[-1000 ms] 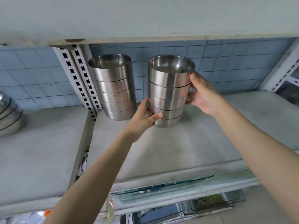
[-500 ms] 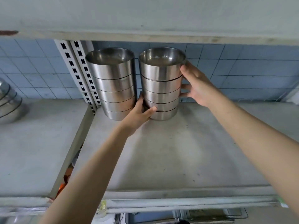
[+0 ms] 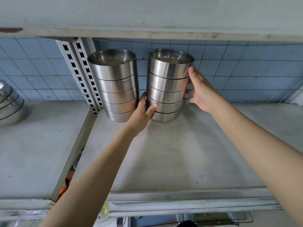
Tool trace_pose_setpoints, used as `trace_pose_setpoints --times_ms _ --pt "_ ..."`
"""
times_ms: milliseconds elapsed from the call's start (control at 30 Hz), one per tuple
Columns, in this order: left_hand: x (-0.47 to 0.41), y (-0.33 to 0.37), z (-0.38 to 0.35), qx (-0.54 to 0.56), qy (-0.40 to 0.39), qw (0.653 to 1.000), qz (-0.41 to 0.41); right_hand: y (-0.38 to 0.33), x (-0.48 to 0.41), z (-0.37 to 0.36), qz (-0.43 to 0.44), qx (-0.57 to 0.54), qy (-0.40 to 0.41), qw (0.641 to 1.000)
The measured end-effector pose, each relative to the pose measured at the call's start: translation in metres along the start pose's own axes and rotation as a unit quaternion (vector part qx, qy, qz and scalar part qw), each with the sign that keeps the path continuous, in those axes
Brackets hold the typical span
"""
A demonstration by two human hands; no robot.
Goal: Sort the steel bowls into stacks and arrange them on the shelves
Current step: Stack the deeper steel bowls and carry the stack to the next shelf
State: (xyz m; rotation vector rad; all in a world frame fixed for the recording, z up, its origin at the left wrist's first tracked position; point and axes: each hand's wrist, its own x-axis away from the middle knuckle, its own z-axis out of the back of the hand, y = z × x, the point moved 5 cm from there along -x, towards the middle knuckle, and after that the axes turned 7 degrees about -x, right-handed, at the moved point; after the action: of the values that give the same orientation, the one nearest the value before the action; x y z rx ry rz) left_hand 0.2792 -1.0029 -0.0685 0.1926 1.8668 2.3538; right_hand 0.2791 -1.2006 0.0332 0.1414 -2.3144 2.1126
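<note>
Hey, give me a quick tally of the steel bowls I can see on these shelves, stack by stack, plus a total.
Left stack, standing free by the slotted upright: 5 bowls
Right stack, held between the left hand and right hand: 5 bowls
Wider bowls at the far left edge, cut off by the frame: at least 3 visible
Total: at least 13 bowls

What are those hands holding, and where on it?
Both hands grip the right-hand stack of steel bowls: the left hand near its bottom, the right hand on its right side.
</note>
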Motion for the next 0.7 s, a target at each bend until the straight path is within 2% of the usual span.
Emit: trace_pose_setpoints --times_ms 367,533,633,700 --pt "0.007 0.007 -0.003 -0.006 0.014 1.000 -0.011 -0.002 -0.002 0.002 -0.014 0.005 -0.006 1.000" --pt "0.015 0.018 -0.002 -0.115 0.039 0.991 -0.056 -0.009 0.001 -0.002 0.002 0.035 -0.011 0.999" --pt "0.012 0.020 0.001 -0.144 0.049 0.984 -0.088 -0.011 0.002 -0.001 0.016 0.050 -0.017 0.998" --pt "0.009 0.021 0.001 -0.158 0.033 0.983 -0.087 -0.017 0.004 0.001 0.054 0.079 -0.023 0.995"
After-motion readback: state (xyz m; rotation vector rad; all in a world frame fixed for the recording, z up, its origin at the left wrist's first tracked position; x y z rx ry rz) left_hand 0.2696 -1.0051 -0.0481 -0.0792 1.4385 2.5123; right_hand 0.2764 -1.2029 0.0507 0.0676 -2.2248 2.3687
